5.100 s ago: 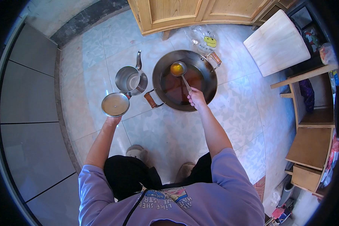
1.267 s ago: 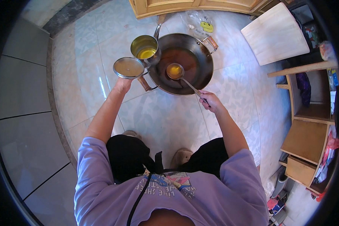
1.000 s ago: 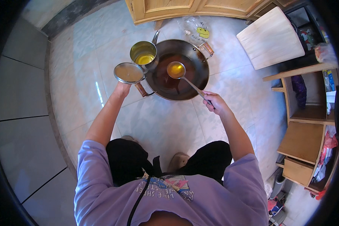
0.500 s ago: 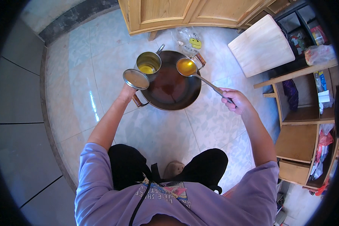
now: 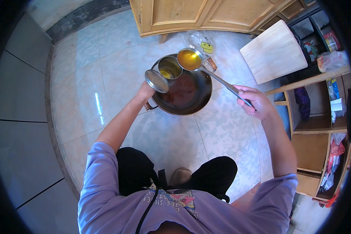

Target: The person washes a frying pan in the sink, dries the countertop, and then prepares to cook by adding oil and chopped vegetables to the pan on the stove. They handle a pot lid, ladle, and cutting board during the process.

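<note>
You're gripping a ladle [image 5: 189, 59] of yellow oil in your right hand [image 5: 255, 102], holding it just above a metal pot [image 5: 170, 67], left hand [image 5: 145, 92] clutching a round lid [image 5: 156, 80] over the dark wok [image 5: 183, 91] on the tiled floor [image 5: 105, 70].

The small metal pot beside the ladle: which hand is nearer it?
Left. The left hand is just below-left of the small metal pot; the right hand grips the ladle handle's far end.
</note>
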Action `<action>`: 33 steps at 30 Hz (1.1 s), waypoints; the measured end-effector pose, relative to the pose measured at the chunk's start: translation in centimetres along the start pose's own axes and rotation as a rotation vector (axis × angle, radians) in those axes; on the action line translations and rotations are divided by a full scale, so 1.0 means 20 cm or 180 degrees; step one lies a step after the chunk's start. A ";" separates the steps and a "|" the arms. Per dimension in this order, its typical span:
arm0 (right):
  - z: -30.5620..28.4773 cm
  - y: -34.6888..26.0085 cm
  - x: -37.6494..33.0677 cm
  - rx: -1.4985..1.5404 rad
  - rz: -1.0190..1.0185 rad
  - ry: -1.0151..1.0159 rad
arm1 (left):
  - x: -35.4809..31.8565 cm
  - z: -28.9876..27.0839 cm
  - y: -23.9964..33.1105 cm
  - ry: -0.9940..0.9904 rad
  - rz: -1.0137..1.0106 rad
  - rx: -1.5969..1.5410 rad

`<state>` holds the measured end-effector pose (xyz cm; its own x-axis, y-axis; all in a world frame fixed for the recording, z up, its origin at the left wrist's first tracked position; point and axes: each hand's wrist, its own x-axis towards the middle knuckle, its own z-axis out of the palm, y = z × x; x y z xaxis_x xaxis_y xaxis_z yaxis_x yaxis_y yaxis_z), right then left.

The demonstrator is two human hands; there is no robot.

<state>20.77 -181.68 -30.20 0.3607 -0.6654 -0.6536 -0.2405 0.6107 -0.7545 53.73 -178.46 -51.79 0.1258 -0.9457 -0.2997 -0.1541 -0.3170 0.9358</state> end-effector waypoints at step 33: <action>0.03 0.63 0.20 -0.0358 -0.0574 0.0639 | -0.06 -0.12 -0.12 0.0050 -0.0093 -0.1538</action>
<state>19.63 -176.32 -42.29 0.2238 -0.8373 -0.4988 -0.2911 0.4310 -0.8541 56.25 -176.47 -53.27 0.1387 -0.9345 -0.3277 0.3221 -0.2703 0.9073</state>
